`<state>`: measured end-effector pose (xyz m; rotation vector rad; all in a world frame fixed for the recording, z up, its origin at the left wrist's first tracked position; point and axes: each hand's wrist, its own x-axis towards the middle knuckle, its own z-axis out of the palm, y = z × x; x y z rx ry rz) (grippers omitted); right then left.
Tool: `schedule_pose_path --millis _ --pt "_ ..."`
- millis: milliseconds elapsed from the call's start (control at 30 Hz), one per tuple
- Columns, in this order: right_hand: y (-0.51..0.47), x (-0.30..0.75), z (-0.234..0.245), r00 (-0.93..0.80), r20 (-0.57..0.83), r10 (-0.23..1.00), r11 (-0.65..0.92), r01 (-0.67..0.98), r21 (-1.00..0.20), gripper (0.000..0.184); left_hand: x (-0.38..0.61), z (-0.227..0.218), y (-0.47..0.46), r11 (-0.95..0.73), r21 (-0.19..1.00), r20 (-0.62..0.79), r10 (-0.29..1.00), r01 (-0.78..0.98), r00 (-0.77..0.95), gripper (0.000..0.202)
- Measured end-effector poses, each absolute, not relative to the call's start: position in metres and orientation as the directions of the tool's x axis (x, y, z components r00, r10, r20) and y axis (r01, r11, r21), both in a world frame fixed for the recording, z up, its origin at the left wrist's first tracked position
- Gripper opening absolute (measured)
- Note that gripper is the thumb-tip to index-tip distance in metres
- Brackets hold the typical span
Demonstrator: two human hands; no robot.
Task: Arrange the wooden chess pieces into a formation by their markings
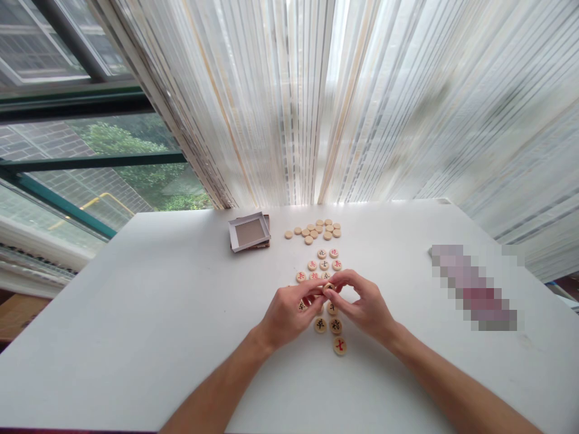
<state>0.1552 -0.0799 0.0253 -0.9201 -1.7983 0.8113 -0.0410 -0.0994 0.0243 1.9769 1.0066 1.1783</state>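
Note:
My right hand [365, 303] pinches a Chinese chess piece [330, 288] between thumb and fingers, over the middle of the table. From the other side, my left hand [289, 311] has its fingertips closed on the same piece. Around and under both hands lie round wooden pieces with red or black characters, facing up. Nearest me are a red-marked piece [339, 345], a black-marked piece [335, 326] and another black one [320, 324]. Beyond my fingers sit more marked pieces, such as a red one [333, 253]. My hands partly cover several pieces.
Toward the back, a loose group of blank-looking pieces [314, 234] lies on the white table [172, 337]. An open shallow box [249, 232] stands to their left. A blurred-out object [474, 289] lies at the right. Behind the table hangs a striped curtain [289, 108].

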Motion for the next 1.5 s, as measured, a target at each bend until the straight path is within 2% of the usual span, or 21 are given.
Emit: schedule_pose_path --millis 100,200,533,767,967,1167,1300,1500 --pt "-0.079 0.155 0.026 -0.281 0.437 0.854 0.505 0.253 -0.825 0.009 -0.042 0.022 -0.098 -0.587 0.733 0.494 0.807 0.344 0.325 0.036" --pt "-0.08 0.154 0.028 -0.295 0.44 0.848 0.512 0.245 -0.823 0.005 -0.042 0.022 -0.098 -0.595 0.717 0.497 0.801 0.362 0.333 0.035" --pt "-0.081 0.156 0.035 -0.387 0.431 0.815 0.513 0.136 -0.847 0.022 -0.043 0.028 -0.099 -0.482 0.831 0.41 0.868 0.278 0.281 0.036" --pt "-0.077 0.158 0.035 -0.353 0.397 0.848 0.45 0.081 -0.889 0.02 -0.044 0.033 -0.096 -0.442 0.857 0.378 0.889 0.266 0.259 0.033" --pt "-0.062 0.171 0.037 -0.241 0.36 0.901 0.363 -0.036 -0.931 0.019 -0.07 0.035 -0.08 -0.378 0.822 0.386 0.92 0.426 0.07 0.027" --pt "-0.045 0.187 0.036 -0.159 0.256 0.954 0.261 0.01 -0.965 0.029 -0.096 0.023 -0.055 -0.331 0.746 0.409 0.912 0.578 -0.006 0.023" --pt "-0.04 0.193 0.034 -0.161 0.22 0.962 0.239 0.112 -0.965 0.039 -0.101 0.011 -0.045 -0.267 0.753 0.346 0.938 0.601 -0.016 0.027" --pt "-0.041 0.199 0.037 -0.249 0.199 0.948 0.259 0.239 -0.936 0.031 -0.101 0.005 -0.04 -0.234 0.784 0.308 0.951 0.574 -0.033 0.032"
